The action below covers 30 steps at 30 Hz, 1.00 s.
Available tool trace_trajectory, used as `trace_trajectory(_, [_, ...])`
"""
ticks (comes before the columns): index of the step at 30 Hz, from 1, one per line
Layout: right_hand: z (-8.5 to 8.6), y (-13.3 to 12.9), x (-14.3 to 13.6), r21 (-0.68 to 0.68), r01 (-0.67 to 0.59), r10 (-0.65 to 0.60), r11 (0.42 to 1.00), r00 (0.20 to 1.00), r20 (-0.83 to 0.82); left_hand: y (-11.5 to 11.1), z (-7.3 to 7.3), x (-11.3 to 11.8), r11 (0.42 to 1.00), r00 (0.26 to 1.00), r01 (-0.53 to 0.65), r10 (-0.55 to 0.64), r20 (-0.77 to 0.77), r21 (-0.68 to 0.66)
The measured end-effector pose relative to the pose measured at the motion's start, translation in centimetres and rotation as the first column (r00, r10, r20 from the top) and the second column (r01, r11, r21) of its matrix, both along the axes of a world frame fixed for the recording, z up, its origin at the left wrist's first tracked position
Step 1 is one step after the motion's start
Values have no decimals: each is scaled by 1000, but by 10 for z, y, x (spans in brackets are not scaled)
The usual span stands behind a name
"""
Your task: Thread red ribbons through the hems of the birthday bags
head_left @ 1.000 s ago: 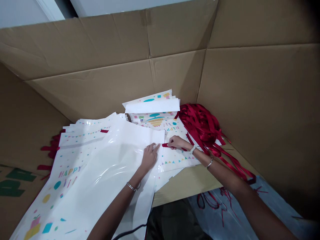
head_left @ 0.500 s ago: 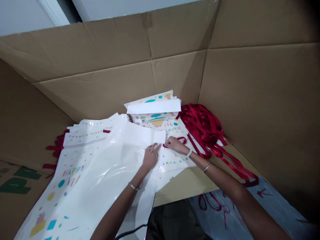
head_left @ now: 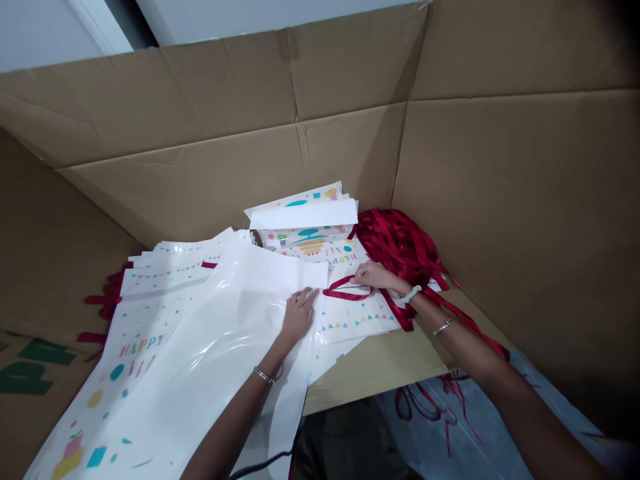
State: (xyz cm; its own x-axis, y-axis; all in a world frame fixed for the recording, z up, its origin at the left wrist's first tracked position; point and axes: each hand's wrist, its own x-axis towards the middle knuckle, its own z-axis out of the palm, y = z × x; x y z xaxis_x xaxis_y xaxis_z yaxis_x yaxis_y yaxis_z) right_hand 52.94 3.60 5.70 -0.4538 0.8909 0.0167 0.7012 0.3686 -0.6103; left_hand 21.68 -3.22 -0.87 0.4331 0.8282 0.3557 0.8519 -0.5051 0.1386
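My left hand [head_left: 299, 311] lies with fingers spread on the right edge of a large white glossy sheet [head_left: 215, 347] with party prints. To its right, my right hand [head_left: 371, 273] is pinched at a red ribbon [head_left: 345, 295] that forms a long narrow loop from the sheet's edge. A thin dark line runs to the pinched fingers; whether it is a needle or thread is too small to tell. Under the ribbon lies another printed white sheet [head_left: 357, 320].
A heap of red ribbon [head_left: 400, 247] sits at the back right. Folded printed sheets [head_left: 305, 215] stand behind. Cardboard walls [head_left: 225, 160] enclose the wooden table [head_left: 380, 367]. Ribbon scraps [head_left: 425, 403] lie below on a grey-blue surface.
My right hand has moved right, away from the sheet's edge, and the ribbon now stretches out between them. My left hand has stayed on the sheet.
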Motion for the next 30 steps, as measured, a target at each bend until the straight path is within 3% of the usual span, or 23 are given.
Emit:
trace_trajectory(3, [1,-13,3,5,-39,39,999,998,45,0,0,0,1000,1000,2,-2,7,-5])
trace_trajectory(8, [-9,-30,-6,178,-126,90,976,977,195,0,1,0,1000,1000,-6,6,8,-12])
trace_trajectory(13, [-7,-19,5,194,-105,87,975,991,97,-1,2,0,1000,1000,5,-5,16,-17])
trace_trajectory(17, [3,-5,21,11,2,1,1000,981,-196,0,1,0,1000,1000,5,-5,17,-19])
trace_trajectory(23, [8,6,19,-336,93,-278,937,783,-557,1,0,-1,1000,1000,0,0,15,-22])
trace_trajectory(26, [1,14,15,-402,78,-346,912,672,-655,1,1,-2,999,1000,13,-12,14,-29])
trace_trajectory(30, [-6,16,26,-454,61,-375,889,666,-644,1,0,-3,999,1000,11,-10,24,-31])
